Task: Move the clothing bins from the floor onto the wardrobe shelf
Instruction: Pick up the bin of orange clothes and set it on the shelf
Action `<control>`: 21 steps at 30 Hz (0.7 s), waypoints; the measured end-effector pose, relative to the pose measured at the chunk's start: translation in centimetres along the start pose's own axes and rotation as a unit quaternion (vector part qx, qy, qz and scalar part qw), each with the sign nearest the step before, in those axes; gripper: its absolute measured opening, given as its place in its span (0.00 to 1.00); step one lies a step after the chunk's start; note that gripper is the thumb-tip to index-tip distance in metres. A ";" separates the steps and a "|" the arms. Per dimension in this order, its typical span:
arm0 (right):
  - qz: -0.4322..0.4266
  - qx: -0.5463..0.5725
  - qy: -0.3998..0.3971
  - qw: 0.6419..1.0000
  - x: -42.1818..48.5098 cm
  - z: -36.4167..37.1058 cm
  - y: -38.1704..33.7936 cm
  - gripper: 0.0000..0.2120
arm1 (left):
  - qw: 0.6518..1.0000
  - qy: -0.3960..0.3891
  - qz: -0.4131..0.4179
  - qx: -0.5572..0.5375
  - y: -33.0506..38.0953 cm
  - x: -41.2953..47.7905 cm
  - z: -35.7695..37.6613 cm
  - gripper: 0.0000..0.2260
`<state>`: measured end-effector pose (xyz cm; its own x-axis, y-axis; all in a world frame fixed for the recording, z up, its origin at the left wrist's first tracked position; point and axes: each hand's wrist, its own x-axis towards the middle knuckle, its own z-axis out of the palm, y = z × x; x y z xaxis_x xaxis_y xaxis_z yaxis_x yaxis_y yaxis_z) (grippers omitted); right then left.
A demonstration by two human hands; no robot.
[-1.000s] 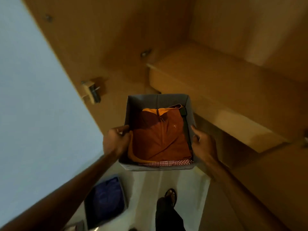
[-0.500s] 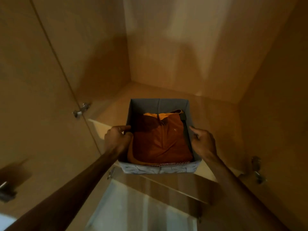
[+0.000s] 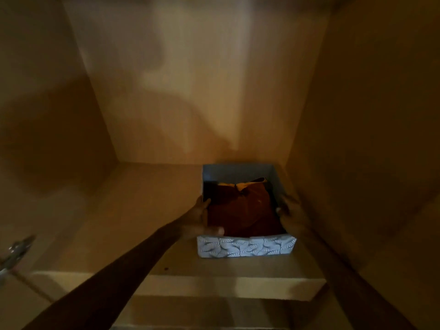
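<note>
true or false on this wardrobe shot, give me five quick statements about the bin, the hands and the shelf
1. The bin sits on the shelf, close to the wardrobe's right wall. True.
2. The bin is empty. False: it holds a folded rust-brown garment with an orange collar.
3. One hand is at each side of the bin. True: the left hand grips the left side, and the right hand, blurred, is at the right side.
4. The bin's front is plain black. False: it is pale with a leaf-like pattern.
5. A second bin stands on the shelf to its left. False: no other bin shows there.
</note>
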<state>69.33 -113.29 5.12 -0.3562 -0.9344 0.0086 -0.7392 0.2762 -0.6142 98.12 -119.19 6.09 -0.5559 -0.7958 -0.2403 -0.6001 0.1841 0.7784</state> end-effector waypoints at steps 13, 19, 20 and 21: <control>-0.083 -0.206 0.022 0.975 0.7 1.4 3.5 0.40 | 0.942 0.215 0.118 0.229 -2.3 6.2 2.3 0.39; -0.083 -0.277 0.123 0.949 -1.4 5.1 3.8 0.49 | 0.895 0.212 0.174 0.352 -4.0 6.2 5.4 0.42; -0.089 -0.282 0.124 0.947 -1.3 5.0 3.8 0.50 | 0.889 0.213 0.166 0.369 -3.9 6.3 5.2 0.43; -0.098 -0.291 0.122 0.944 -0.7 4.9 4.0 0.51 | 0.886 0.208 0.158 0.383 -3.7 6.5 5.0 0.45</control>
<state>69.42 -112.59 -1.25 -0.2488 -0.9204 0.3016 -0.9680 0.2470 -0.0448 93.86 -122.19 -1.20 -0.6019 -0.7486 0.2781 -0.7549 0.6469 0.1075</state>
